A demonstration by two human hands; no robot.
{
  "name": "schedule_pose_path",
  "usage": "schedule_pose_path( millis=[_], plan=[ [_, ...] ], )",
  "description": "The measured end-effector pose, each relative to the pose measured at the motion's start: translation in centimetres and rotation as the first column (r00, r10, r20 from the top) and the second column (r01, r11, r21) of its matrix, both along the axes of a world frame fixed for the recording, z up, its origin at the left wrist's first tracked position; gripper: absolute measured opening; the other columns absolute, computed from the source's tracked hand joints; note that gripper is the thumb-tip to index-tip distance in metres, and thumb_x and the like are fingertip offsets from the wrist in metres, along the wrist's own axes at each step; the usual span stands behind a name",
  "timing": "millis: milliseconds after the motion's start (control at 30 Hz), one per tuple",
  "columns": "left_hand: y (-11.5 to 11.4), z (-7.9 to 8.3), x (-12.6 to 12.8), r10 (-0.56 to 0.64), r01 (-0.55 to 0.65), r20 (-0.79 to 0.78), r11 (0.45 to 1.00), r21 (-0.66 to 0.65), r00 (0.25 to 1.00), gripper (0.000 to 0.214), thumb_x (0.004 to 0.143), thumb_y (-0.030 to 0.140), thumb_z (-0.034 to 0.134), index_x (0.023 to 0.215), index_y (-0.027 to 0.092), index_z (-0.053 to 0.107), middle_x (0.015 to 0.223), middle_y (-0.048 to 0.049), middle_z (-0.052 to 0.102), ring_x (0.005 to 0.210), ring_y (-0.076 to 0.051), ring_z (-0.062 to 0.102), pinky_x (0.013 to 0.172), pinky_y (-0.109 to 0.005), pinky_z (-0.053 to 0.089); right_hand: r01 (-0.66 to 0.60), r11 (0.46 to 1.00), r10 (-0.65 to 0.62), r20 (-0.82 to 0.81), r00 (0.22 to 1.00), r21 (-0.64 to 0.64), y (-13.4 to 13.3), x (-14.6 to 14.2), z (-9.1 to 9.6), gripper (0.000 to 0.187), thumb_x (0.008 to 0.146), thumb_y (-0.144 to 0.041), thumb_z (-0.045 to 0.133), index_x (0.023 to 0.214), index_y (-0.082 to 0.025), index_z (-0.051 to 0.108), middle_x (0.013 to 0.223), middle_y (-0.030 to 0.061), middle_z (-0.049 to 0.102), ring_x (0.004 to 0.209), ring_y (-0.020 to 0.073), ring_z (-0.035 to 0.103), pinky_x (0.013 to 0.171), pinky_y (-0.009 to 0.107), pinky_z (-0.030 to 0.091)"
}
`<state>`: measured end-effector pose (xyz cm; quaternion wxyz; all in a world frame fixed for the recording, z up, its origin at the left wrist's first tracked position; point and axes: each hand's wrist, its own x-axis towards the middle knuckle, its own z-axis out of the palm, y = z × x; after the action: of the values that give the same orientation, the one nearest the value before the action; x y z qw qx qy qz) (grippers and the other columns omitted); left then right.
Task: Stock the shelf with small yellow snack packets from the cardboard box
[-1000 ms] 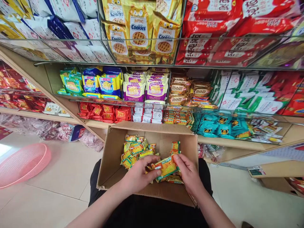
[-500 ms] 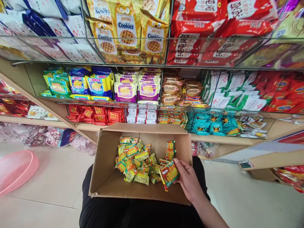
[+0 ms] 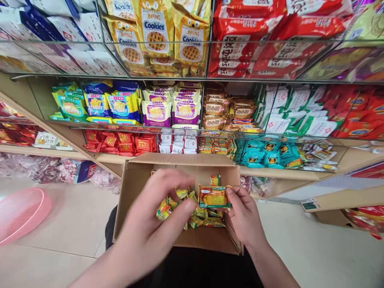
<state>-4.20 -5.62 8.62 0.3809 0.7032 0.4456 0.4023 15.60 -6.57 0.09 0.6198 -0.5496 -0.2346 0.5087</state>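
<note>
An open cardboard box [image 3: 132, 188] rests on my lap and holds several small orange and yellow snack packets [image 3: 207, 220]. My right hand [image 3: 244, 216] is closed on a stack of these packets [image 3: 214, 197], held upright above the box's right side. My left hand [image 3: 156, 216] hovers over the middle of the box, blurred by motion, with its fingers curled and reaching toward the held stack. Whether it holds anything does not show.
Glass-fronted shelves [image 3: 180, 78] full of biscuit and cookie bags rise right behind the box. A low shelf holds matching orange packets [image 3: 217, 145] beside teal packets [image 3: 270, 154]. A pink basket [image 3: 21, 212] lies on the tiled floor at left.
My left hand left the box half a second ago and has now come back in over it. My right hand raised its stack of packets from the box's right edge.
</note>
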Motion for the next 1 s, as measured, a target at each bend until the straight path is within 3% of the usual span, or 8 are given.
schedule_pose_path(
  millis=[133,267,400,500,600,667,833,1000],
  plan=[
    [4.1,-2.7,2.8,-0.122,0.101,-0.120,0.980,-0.171,0.985,0.039,0.079,0.038,0.049,0.114,0.021,0.048,0.089,-0.0036,0.057,0.073,-0.013,0.052,0.060,-0.023,0.045,-0.059,0.997,0.061,-0.028,0.998,0.042,0.1,-1.1,0.4,0.021,0.073,-0.042,0.059,0.073,-0.022,0.051,0.060,-0.0051,0.048,0.045,0.0068,0.037,0.038,0.019,0.027],
    [4.2,-5.3,3.4,-0.142,0.122,-0.078,0.967,-0.225,0.987,0.031,0.084,0.042,0.037,0.088,0.017,0.055,0.067,0.0010,0.051,0.061,-0.010,0.047,0.057,-0.021,0.040,-0.094,0.993,0.098,-0.061,0.993,0.071,-0.1,-2.0,0.2,0.019,0.075,-0.040,0.056,0.073,-0.022,0.050,0.062,-0.0037,0.050,0.049,0.0077,0.042,0.041,0.019,0.031],
    [4.4,-5.0,3.8,-0.159,0.141,-0.108,0.977,-0.159,0.981,0.031,0.085,0.041,0.034,0.092,0.018,0.054,0.065,0.0008,0.052,0.058,-0.011,0.048,0.055,-0.022,0.039,-0.261,0.963,0.255,0.080,0.964,0.072,0.0,-0.4,0.4,0.024,0.071,-0.037,0.063,0.088,-0.022,0.055,0.081,0.0018,0.059,0.069,0.0135,0.053,0.055,0.023,0.042],
    [7.1,-4.1,3.4,-0.271,0.279,-0.270,0.960,-0.007,0.924,0.036,0.087,0.038,0.031,0.108,0.018,0.052,0.084,-0.0049,0.059,0.077,-0.015,0.054,0.070,-0.026,0.042,-0.123,0.990,0.111,0.153,0.982,0.074,1.5,3.2,0.5,0.030,0.062,-0.035,0.070,0.086,-0.021,0.056,0.077,0.0018,0.060,0.064,0.0131,0.054,0.052,0.023,0.043],
    [11.6,-4.0,2.1,-0.106,0.269,-0.590,0.943,0.197,0.801,0.038,0.085,0.040,0.034,0.097,0.014,0.058,0.091,-0.0091,0.060,0.090,-0.020,0.052,0.084,-0.035,0.038,0.231,0.958,-0.253,0.118,0.960,0.173,4.3,7.9,-0.5,0.031,0.057,-0.035,0.072,0.077,-0.021,0.054,0.069,-0.0026,0.057,0.056,0.0086,0.050,0.048,0.020,0.041],
    [14.6,-4.4,1.1,0.005,0.233,-0.716,0.944,0.234,0.698,0.041,0.087,0.039,0.028,0.087,0.013,0.061,0.085,-0.0094,0.061,0.084,-0.019,0.054,0.081,-0.033,0.040,0.333,0.935,-0.349,0.137,0.927,0.127,6.7,10.6,-2.0,0.034,0.050,-0.034,0.075,0.071,-0.019,0.054,0.065,-0.0039,0.055,0.051,0.0064,0.046,0.044,0.018,0.039],
    [17.8,-5.7,0.4,0.019,0.133,-0.838,0.985,0.109,0.546,0.047,0.086,0.047,0.023,0.087,0.020,0.062,0.083,-0.0066,0.064,0.077,-0.020,0.058,0.066,-0.030,0.042,0.134,0.990,-0.112,0.367,0.924,-0.035,14.1,12.4,-6.1,0.040,0.047,-0.038,0.072,0.076,-0.016,0.056,0.070,0.0006,0.059,0.056,0.0105,0.052,0.045,0.022,0.042],
    [17.4,-6.1,0.7,0.036,0.028,-0.868,0.998,0.058,0.495,0.043,0.084,0.047,0.028,0.091,0.022,0.062,0.085,-0.0049,0.066,0.077,-0.020,0.060,0.064,-0.028,0.042,-0.081,0.994,0.110,0.775,0.623,-0.076,23.7,10.1,-7.3,0.028,0.070,-0.040,0.052,0.082,-0.016,0.060,0.088,0.0099,0.064,0.080,0.0217,0.059,0.069,0.035,0.047]
  ],
)
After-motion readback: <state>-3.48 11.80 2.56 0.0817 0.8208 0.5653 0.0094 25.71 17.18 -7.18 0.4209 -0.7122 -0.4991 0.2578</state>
